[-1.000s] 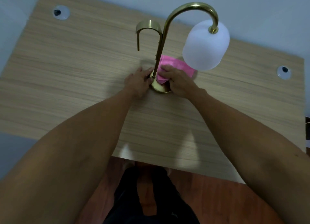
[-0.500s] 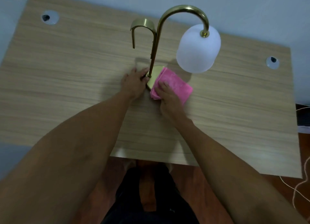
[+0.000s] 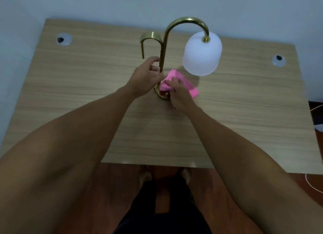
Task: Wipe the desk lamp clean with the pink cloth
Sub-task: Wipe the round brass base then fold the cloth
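A brass desk lamp (image 3: 165,41) stands on the wooden desk (image 3: 87,97), its curved neck arching right to a frosted white shade (image 3: 201,54). Beside the stem is a smaller brass hook (image 3: 150,38). My left hand (image 3: 146,78) is curled around the lower stem just above the round brass base (image 3: 161,94). My right hand (image 3: 180,94) presses the folded pink cloth (image 3: 187,85) onto the base; the cloth spreads to the right over the desk. The hands and cloth cover most of the base.
Two round cable holes sit in the desk, one at far left (image 3: 63,39) and one at far right (image 3: 278,58). A pale wall runs behind the desk. Below the near edge are a reddish floor, my legs and a white cord (image 3: 312,183).
My left hand has risen from the base to grip the stem. My right hand has moved the cloth back over the base. The camera has pulled back.
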Tool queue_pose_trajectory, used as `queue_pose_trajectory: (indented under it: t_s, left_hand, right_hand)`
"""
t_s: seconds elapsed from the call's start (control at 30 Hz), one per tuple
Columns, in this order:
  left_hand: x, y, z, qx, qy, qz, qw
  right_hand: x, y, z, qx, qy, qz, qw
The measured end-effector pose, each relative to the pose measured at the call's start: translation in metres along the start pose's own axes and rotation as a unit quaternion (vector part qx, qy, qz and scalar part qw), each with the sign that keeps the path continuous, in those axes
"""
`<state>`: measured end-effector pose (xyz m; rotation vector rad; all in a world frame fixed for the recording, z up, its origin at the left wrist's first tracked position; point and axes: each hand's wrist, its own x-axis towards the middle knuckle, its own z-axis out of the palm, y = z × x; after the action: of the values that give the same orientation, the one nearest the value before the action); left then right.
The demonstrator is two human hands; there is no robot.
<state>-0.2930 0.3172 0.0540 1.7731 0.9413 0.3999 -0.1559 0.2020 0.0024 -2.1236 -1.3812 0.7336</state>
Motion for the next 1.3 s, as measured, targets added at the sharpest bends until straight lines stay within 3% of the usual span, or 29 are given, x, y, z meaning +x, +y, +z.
queue_pose_trajectory:
  t_s: [0.07, 0.27, 0.5, 0.73, 0.83, 0.9, 0.97, 1.1, 1.2, 1.3]
  left_hand:
    - [-0.001, 0.013, 0.001, -0.016, 0.018, 0.035, 0.999]
    - [-0.002, 0.022, 0.004, 0.017, 0.037, 0.068, 0.997]
    - [0.000, 0.027, 0.002, 0.053, 0.032, 0.070, 0.996]
    - [0.002, 0.029, -0.001, 0.096, 0.016, 0.081, 0.992]
    - [0.002, 0.029, 0.000, 0.099, 0.020, 0.071, 0.992]
    - [0.003, 0.029, 0.001, 0.093, 0.020, 0.063, 0.993]
    - [0.002, 0.030, 0.002, 0.088, 0.023, 0.057, 0.994]
    - [0.002, 0.031, 0.003, 0.086, 0.031, 0.051, 0.994]
    - [0.002, 0.031, 0.005, 0.088, 0.034, 0.051, 0.994]
    - [0.002, 0.030, 0.007, 0.086, 0.045, 0.052, 0.994]
  right_hand:
    - [-0.007, 0.011, 0.022, -0.113, -0.008, -0.014, 0.993]
    - [-0.034, -0.008, 0.059, -0.119, 0.039, 0.034, 0.992]
    - [-0.043, -0.025, 0.087, -0.237, 0.076, -0.005, 0.968]
    - [-0.051, 0.019, 0.051, -0.170, 0.034, -0.127, 0.977]
    - [-0.058, 0.032, 0.028, -0.159, 0.017, -0.137, 0.978]
    - [-0.059, 0.036, 0.018, -0.120, 0.032, -0.095, 0.988]
    - [-0.057, 0.041, 0.009, -0.041, 0.070, 0.000, 0.997]
    - [-0.048, 0.025, -0.012, 0.099, 0.169, 0.063, 0.979]
    - [-0.038, -0.004, -0.013, 0.190, 0.123, 0.128, 0.966]
    - [-0.042, -0.032, 0.011, 0.210, 0.091, 0.207, 0.951]
